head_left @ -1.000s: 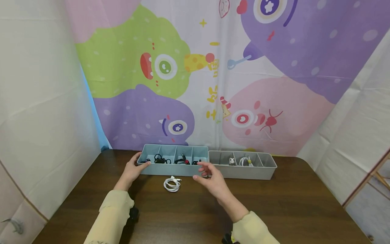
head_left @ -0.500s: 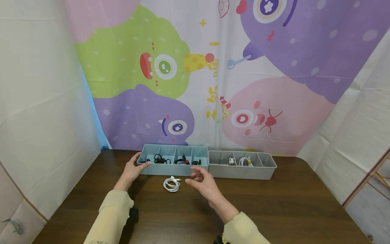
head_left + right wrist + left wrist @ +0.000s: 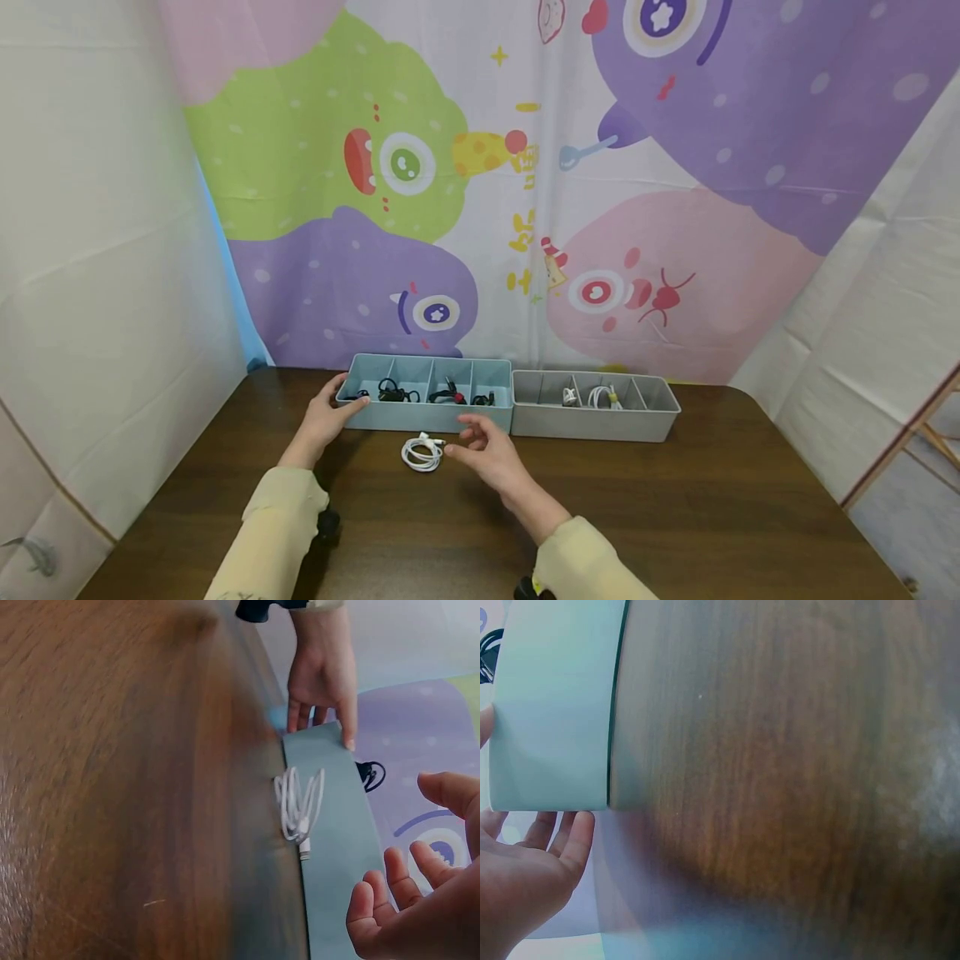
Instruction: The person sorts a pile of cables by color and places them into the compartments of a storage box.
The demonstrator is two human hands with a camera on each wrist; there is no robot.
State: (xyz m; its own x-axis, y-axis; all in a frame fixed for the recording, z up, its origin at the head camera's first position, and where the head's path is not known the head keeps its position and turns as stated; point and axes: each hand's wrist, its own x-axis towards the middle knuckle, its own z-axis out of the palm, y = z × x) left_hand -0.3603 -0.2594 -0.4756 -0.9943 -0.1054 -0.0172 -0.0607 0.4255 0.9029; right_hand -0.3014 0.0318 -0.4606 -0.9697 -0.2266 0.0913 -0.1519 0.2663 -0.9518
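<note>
At the left end of a light blue divided storage box (image 3: 427, 419), my left hand (image 3: 322, 421) grips the corner, thumb on the front rim. The left wrist view shows its fingers (image 3: 574, 836) along the end wall of the box. A coiled white charging cable (image 3: 422, 455) lies on the table before the box. Just right of the coil, my right hand (image 3: 491, 458) is held with fingers spread and nothing in it. Its thumb overlaps the cable's plug end in the head view. In the right wrist view, the cable (image 3: 298, 804) appears against the box's front wall.
Dark bundled cables (image 3: 399, 392) lie in the blue box's compartments. A grey divided box (image 3: 596, 425) adjoins it on the right, holding a white cable (image 3: 602, 397) and a small white item (image 3: 569, 397). Behind the wooden table (image 3: 675, 517) hangs a cartoon curtain (image 3: 510, 192).
My right hand has moved left and slightly down, from the front of the blue box to beside the white cable. The left hand has stayed on the box corner.
</note>
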